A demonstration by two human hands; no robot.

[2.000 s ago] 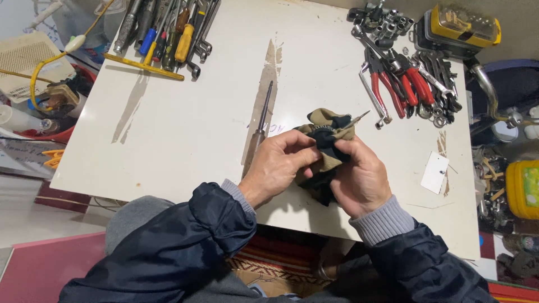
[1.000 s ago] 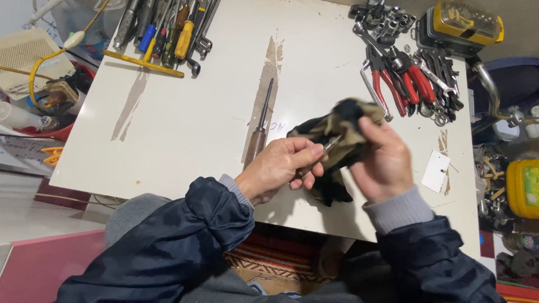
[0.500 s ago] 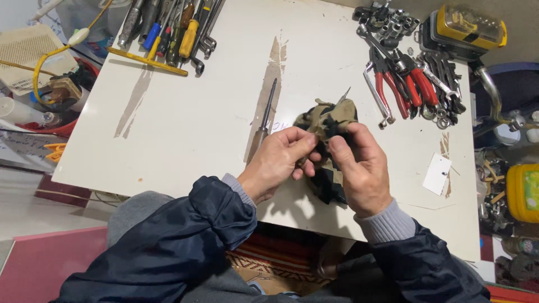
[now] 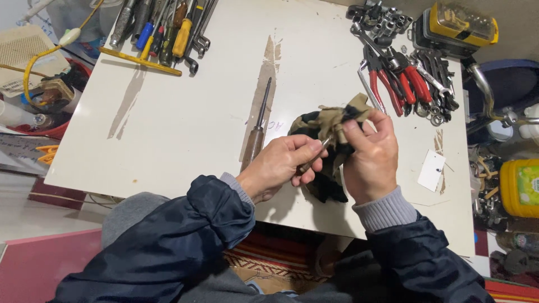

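White table (image 4: pixel 185 123), scuffed down the middle, kept bare in the centre as working room. Tools pushed to the far edge: screwdrivers (image 4: pixel 163 28) in a row far left, red-handled pliers (image 4: pixel 401 78) with wrenches far right, yellow case (image 4: pixel 455 25) beyond. Lone file (image 4: pixel 257 126) with a wooden handle lying just left of the hands, within easy reach. Small white tag (image 4: pixel 432 170) at the right.

Rag (image 4: pixel 331 146), tan and black, bunched above the near edge of the table, right of centre, folded over a thin metal tool (image 4: pixel 313 157), apparently to rub its shaft. Right hand (image 4: pixel 368 160) closed around the rag, thumb and fingers pinching the cloth onto the shaft. Left hand (image 4: pixel 281 168) curled narrow, gripping the tool's near end between thumb and fingers to steady it. Tip of the tool hidden inside the cloth.
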